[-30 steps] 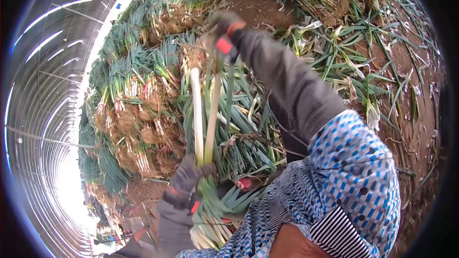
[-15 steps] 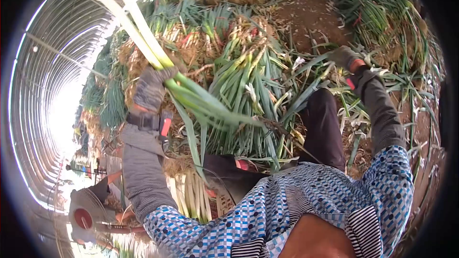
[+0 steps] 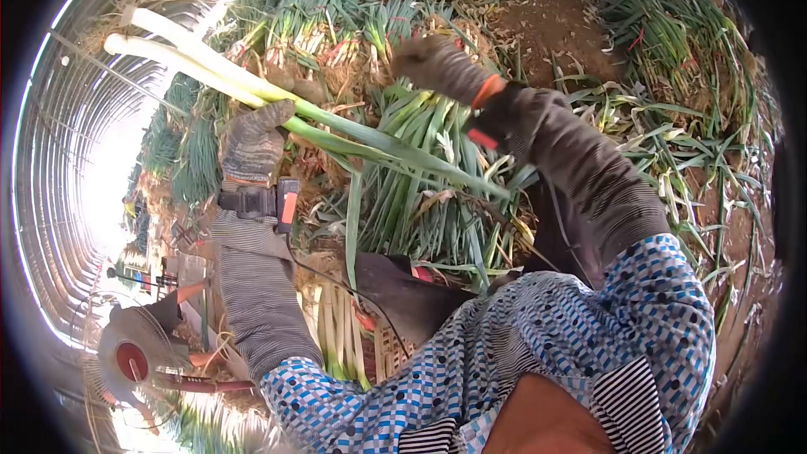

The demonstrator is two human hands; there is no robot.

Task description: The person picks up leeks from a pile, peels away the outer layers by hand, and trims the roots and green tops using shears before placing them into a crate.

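Two long green onions (image 3: 189,59) are in my gloved left hand (image 3: 255,139), its fingers wrapped round them where white stalk turns to green. Their roots point to the upper left and the leaves trail to the right. My gloved right hand (image 3: 424,60) is raised over the pile, near the upper end of a heap of green onions (image 3: 420,172); blur hides its fingers. Peeled white stalks (image 3: 336,328) lie beside my left forearm, by my leg.
Bundles of green onions (image 3: 332,21) lie at the back, and a large heap (image 3: 664,25) at the upper right. Loose leaves cover the soil (image 3: 551,29). At the lower left is a person in a wide hat (image 3: 132,361), under a ribbed arched roof (image 3: 63,202).
My right hand has moved from the loose leaves on the right to the upper middle. The onions in my left hand have tilted flatter, their roots lower and further left.
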